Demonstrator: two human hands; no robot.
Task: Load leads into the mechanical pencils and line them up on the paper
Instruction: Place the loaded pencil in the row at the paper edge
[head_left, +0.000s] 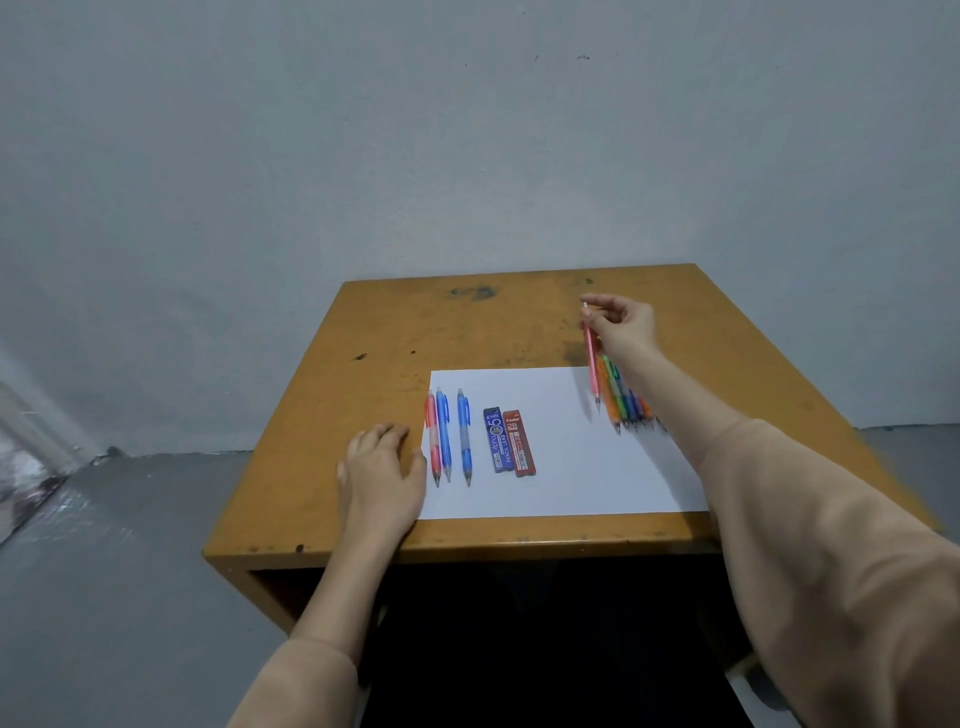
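Observation:
A white paper (561, 467) lies on the wooden table (395, 332). On its left edge lie a pink mechanical pencil (432, 441) and two blue mechanical pencils (443, 434) (464, 436). Beside them are a blue lead case (496, 440) and a red lead case (519, 444). My right hand (621, 325) pinches another pink pencil (591, 364) near its top, tip down over the paper's far right corner. Several coloured pencils (626, 400) lie in a row there, partly hidden by my right arm. My left hand (382, 467) rests flat on the table at the paper's left edge.
The table stands against a grey wall (467, 156). Grey floor (104, 545) lies to the left. The table's front edge (467, 543) is close to me, with a dark opening under it.

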